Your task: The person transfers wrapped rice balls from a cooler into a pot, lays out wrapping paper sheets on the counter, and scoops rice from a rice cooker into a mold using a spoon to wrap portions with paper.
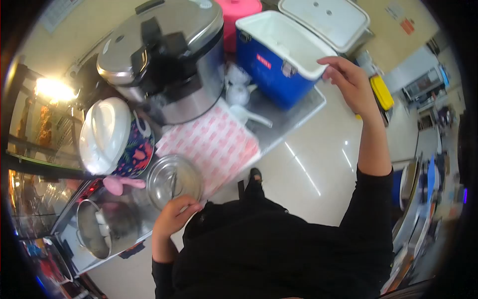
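Observation:
My right hand (348,82) is at the near corner of a blue cooler box (274,65), thumb and fingertips pinched on its white rim. The cooler's white lid (326,20) stands open behind it, and its inside looks pale. My left hand (174,217) is low at the counter's edge, fingers curled together beside a round glass lid (174,182); whether it holds anything is too small to tell. Pink-and-white patterned paper (209,144) lies between the glass lid and the cooler.
A large steel cooker (199,74) stands at the back, with a floral pot (137,147) left of it. Pink scoop (122,184), steel pot (107,226) and white ladle (251,117) rest on the metal counter. Behind are a pink container (239,7) and a lit glass case.

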